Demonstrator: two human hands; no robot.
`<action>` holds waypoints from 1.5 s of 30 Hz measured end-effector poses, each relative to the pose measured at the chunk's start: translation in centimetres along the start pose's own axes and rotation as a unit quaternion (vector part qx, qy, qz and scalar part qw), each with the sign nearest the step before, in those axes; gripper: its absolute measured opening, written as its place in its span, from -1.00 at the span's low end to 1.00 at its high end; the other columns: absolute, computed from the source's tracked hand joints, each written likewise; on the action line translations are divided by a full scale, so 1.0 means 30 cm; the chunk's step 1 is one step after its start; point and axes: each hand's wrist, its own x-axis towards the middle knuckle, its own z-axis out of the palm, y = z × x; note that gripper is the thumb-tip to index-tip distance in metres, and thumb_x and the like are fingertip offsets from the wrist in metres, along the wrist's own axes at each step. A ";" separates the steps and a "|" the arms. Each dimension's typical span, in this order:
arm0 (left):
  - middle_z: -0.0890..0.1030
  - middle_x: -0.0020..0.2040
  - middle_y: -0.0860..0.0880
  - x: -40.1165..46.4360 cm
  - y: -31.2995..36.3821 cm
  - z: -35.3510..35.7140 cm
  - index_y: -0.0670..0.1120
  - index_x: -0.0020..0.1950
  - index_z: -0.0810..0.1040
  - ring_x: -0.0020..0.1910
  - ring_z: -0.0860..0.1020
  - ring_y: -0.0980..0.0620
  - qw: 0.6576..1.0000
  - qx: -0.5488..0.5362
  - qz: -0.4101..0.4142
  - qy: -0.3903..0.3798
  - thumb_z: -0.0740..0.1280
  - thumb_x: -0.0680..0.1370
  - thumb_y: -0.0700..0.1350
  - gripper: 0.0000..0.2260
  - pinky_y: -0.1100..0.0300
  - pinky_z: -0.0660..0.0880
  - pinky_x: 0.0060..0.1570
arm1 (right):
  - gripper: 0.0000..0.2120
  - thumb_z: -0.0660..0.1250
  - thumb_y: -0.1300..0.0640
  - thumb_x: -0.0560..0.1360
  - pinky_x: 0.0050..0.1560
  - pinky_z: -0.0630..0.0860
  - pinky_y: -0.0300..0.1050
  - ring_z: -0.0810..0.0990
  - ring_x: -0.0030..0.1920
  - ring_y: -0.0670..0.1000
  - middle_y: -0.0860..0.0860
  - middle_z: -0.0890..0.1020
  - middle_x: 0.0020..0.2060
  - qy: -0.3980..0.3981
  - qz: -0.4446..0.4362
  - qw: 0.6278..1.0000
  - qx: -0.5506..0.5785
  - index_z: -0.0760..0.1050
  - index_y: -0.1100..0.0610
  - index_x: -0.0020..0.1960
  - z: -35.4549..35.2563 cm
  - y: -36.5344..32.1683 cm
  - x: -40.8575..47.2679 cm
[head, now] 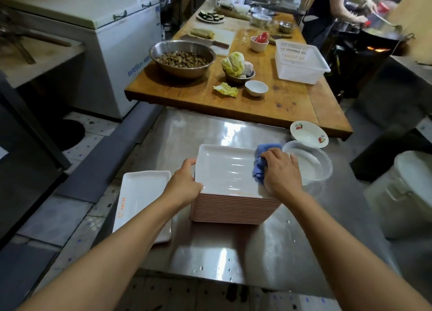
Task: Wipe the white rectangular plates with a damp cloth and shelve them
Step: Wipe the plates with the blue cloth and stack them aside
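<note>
Top white plate (224, 168) sits on tall plate stack (233, 211), steel table (210, 259) centre. My left hand (184, 185) curls round its left edge — right hand (281, 172) presses bunched blue cloth (260, 164) onto right side.

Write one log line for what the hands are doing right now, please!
step: wiping | left hand: holds top plate edge | right hand: presses blue cloth on plate | stack: on steel table

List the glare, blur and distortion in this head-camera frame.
Head view: overhead light glares off the steel table and streaks the top plate being wiped; wide-angle bending curves the wooden counter and the forearms; the person cooking at the far right is soft with motion blur; both hands look sharp.
</note>
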 end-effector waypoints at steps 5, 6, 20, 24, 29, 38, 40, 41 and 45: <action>0.45 -0.22 -0.04 -0.023 0.003 0.007 0.04 0.41 0.27 -0.13 0.49 -0.09 1.000 -0.011 -0.005 0.015 0.26 0.51 -0.28 -0.49 0.01 0.51 -0.05 | -0.82 0.28 0.15 0.50 0.20 0.27 -0.12 0.42 0.13 0.04 0.02 0.51 0.11 -0.035 -0.032 0.997 -0.062 0.48 0.08 0.10 -0.067 0.011 -0.061; 0.49 -0.18 -0.11 -0.026 0.004 0.008 0.03 0.41 0.28 -0.12 0.50 -0.11 1.000 -0.015 -0.006 0.017 0.26 0.51 -0.28 -0.50 0.02 0.50 -0.06 | -0.85 0.29 0.16 0.50 0.13 0.31 -0.15 0.43 0.12 0.04 0.03 0.52 0.10 -0.051 -0.030 0.997 -0.055 0.50 0.09 0.07 -0.077 0.009 -0.083; 0.47 -0.28 0.01 -0.030 -0.023 -0.022 0.11 0.46 0.29 -0.38 0.42 0.10 0.991 -0.134 0.004 -0.025 0.08 0.64 -0.22 -0.58 0.30 0.39 -0.48 | -0.76 0.30 0.29 0.46 0.11 0.37 -0.17 0.42 0.15 0.14 0.14 0.47 0.17 -0.067 -0.108 0.971 0.203 0.56 0.24 0.12 0.033 -0.380 -0.172; 0.48 -0.35 -0.04 -0.022 -0.019 -0.024 0.10 0.42 0.34 -0.49 0.41 0.13 0.989 -0.146 0.008 -0.024 0.05 0.64 -0.24 -0.59 0.31 0.37 -0.53 | -0.71 0.28 0.29 0.47 0.12 0.33 -0.23 0.41 0.16 0.18 0.22 0.43 0.18 -0.079 -0.079 0.967 0.231 0.51 0.30 0.18 0.033 -0.406 -0.106; 0.45 -0.34 -0.01 -0.023 -0.025 -0.018 0.12 0.44 0.30 -0.42 0.39 0.07 0.989 -0.142 0.010 -0.027 0.11 0.65 -0.17 -0.62 0.22 0.38 -0.45 | -0.60 0.27 0.26 0.49 0.23 0.37 -0.05 0.32 0.26 0.16 0.19 0.32 0.29 -0.057 -0.065 0.971 0.223 0.38 0.25 0.32 0.067 -0.385 0.009; 0.46 -0.32 -0.05 -0.033 -0.023 -0.024 0.07 0.47 0.27 -0.42 0.42 0.09 0.989 -0.147 0.002 -0.029 0.10 0.61 -0.30 -0.53 0.32 0.42 -0.50 | -0.63 0.24 0.26 0.52 0.24 0.24 -0.23 0.34 0.29 0.06 0.07 0.40 0.32 -0.081 -0.116 0.964 0.224 0.43 0.16 0.32 0.062 -0.330 0.009; 0.47 -0.34 -0.04 -0.038 -0.020 -0.023 0.07 0.46 0.28 -0.45 0.41 0.10 0.989 -0.146 0.003 -0.029 0.10 0.61 -0.30 -0.54 0.32 0.40 -0.51 | -0.65 0.27 0.26 0.49 0.24 0.27 -0.19 0.36 0.25 0.07 0.06 0.42 0.28 -0.116 -0.119 0.955 0.244 0.48 0.13 0.27 0.044 -0.322 -0.034; 0.47 -0.35 -0.03 -0.038 -0.018 -0.023 0.06 0.46 0.28 -0.46 0.40 0.10 0.989 -0.146 0.001 -0.027 0.10 0.61 -0.32 -0.53 0.31 0.39 -0.51 | -0.66 0.28 0.24 0.48 0.25 0.28 -0.17 0.36 0.24 0.07 0.05 0.42 0.26 -0.131 -0.119 0.951 0.252 0.49 0.11 0.25 0.035 -0.319 -0.056; 0.47 -0.32 -0.05 -0.031 -0.010 -0.015 0.06 0.45 0.30 -0.44 0.41 0.07 0.990 -0.141 -0.014 -0.013 0.10 0.59 -0.32 -0.52 0.26 0.39 -0.51 | -0.65 0.33 0.25 0.42 0.16 0.26 -0.21 0.36 0.19 0.08 0.06 0.44 0.20 -0.127 -0.140 0.952 0.241 0.50 0.13 0.20 0.028 -0.313 -0.135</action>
